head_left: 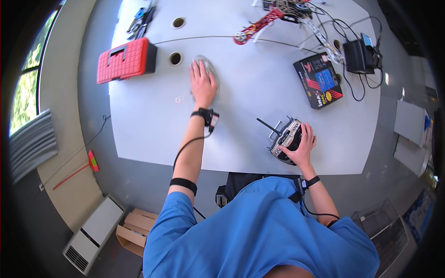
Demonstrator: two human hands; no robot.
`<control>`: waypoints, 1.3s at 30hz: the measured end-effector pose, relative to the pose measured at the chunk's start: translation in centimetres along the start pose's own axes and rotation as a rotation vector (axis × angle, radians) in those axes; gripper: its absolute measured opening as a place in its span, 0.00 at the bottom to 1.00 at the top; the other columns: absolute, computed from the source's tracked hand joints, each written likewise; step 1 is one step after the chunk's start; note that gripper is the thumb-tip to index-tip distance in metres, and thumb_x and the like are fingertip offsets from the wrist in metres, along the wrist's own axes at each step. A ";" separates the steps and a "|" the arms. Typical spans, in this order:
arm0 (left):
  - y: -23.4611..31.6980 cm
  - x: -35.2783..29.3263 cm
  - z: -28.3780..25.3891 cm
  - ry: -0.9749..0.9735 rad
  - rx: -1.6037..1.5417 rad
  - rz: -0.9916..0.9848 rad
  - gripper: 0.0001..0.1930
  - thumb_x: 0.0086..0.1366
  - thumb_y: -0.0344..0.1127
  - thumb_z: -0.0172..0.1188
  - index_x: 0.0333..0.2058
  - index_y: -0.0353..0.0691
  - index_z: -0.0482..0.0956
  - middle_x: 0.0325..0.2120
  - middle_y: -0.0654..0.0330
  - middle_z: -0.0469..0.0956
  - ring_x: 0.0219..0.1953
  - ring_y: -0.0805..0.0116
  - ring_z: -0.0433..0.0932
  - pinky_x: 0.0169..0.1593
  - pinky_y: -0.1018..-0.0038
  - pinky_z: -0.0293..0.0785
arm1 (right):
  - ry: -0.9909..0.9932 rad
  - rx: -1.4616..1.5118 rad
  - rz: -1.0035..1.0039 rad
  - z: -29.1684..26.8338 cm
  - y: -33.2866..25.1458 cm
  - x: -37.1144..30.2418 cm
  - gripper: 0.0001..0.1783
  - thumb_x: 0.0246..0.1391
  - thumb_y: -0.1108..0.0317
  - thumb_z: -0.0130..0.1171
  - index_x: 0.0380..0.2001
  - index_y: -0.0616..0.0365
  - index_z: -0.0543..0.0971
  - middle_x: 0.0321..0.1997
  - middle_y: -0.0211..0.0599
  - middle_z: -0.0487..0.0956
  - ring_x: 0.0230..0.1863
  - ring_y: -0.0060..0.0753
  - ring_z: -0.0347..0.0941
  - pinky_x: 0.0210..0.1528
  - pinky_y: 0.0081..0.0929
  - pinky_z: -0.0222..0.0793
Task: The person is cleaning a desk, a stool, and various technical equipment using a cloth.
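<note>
Grey cloth point(211, 66) and radio controller point(288, 137), one to each hand, both at the worktop point(241, 99), and here's how it looks from my end. Closest in, on the right by the front edge, I've got the right hand point(302, 147) grasping the controller, thumb across its face, fingers bent round the far side, the black antenna point(269, 126) angled up and leftward. Whether the controller's underside rests on the worktop, I can't tell.

Further out and left, there's the left hand point(203, 89), palm down, fingers released and stretched flat over the cloth, which peeks out past the fingertips and along the right side. A black strap point(202, 112) rings that wrist.

Across to the right, a black box with a blue panel point(319, 79) lies at a slant; just beyond it, a black power unit point(358, 56) trailing cables. Over on the left sits the red toolbox point(124, 61), its handle folded down, with a round hole point(175, 58) near it.

And at the far side: a drone frame point(262, 26) with a red arm reaching my way, and hand tools point(141, 22) bunched at upper left.
</note>
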State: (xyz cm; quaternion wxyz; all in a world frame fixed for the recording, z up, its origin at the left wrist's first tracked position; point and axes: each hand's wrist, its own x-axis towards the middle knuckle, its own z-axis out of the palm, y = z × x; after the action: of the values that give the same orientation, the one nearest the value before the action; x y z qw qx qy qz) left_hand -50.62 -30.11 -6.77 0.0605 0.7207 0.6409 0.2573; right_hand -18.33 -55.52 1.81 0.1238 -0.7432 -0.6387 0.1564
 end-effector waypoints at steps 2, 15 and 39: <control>1.1 3.1 1.8 0.020 0.007 0.039 0.27 0.62 0.36 0.50 0.58 0.30 0.65 0.61 0.38 0.60 0.64 0.39 0.57 0.65 0.56 0.54 | 0.020 0.029 0.024 -0.2 1.0 -0.9 0.64 0.28 0.37 0.71 0.66 0.57 0.54 0.70 0.46 0.54 0.70 0.50 0.46 0.65 0.59 0.37; 20.6 -7.7 6.5 -0.281 -0.339 0.466 0.28 0.56 0.38 0.53 0.56 0.33 0.68 0.60 0.45 0.62 0.63 0.45 0.59 0.65 0.55 0.55 | 0.050 0.004 0.035 -0.5 1.9 -1.6 0.63 0.29 0.36 0.70 0.66 0.55 0.54 0.70 0.45 0.54 0.70 0.52 0.47 0.65 0.62 0.37; -1.4 -19.0 -8.6 0.026 0.108 -0.350 0.28 0.63 0.36 0.50 0.60 0.30 0.62 0.62 0.38 0.57 0.64 0.41 0.57 0.65 0.51 0.51 | 0.148 0.067 0.044 9.2 -18.2 11.1 0.55 0.31 0.30 0.67 0.63 0.41 0.62 0.67 0.51 0.56 0.67 0.62 0.49 0.59 0.71 0.40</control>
State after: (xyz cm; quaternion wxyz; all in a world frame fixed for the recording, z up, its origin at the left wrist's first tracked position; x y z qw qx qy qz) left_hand -56.63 -50.09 -5.54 0.0572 0.5967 0.7703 0.2175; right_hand -37.03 -41.87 -0.50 0.1921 -0.7620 -0.6058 0.1247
